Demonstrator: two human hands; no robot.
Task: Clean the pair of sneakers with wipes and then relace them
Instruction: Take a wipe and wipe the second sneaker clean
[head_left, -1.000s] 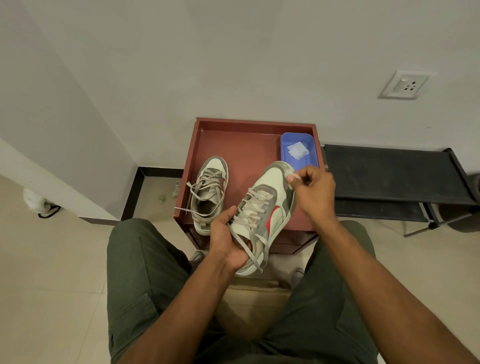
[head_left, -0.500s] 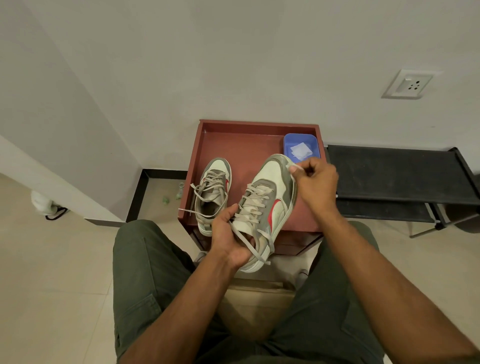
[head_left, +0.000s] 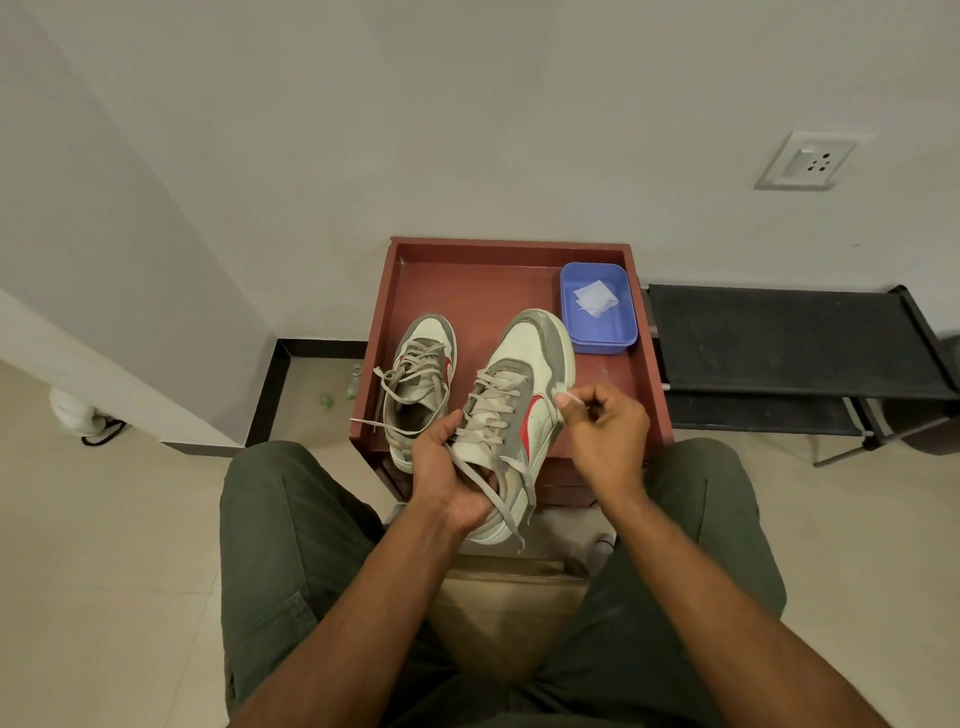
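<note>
You face plain white walls (head_left: 467, 104) meeting at a corner on your left. A white socket plate (head_left: 806, 161) sits on the right. Beige floor tiles (head_left: 104, 545) with black skirting (head_left: 275, 384). A red-brown counter (head_left: 467, 280) stands against the wall, a black rack (head_left: 789, 343) just beside it.

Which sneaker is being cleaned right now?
On the red-brown tray table against the wall, two sneakers sit left of a blue tub. It is the right-hand sneaker, gripped by the left hand, while the right hand pinches a wipe beside it.
</note>
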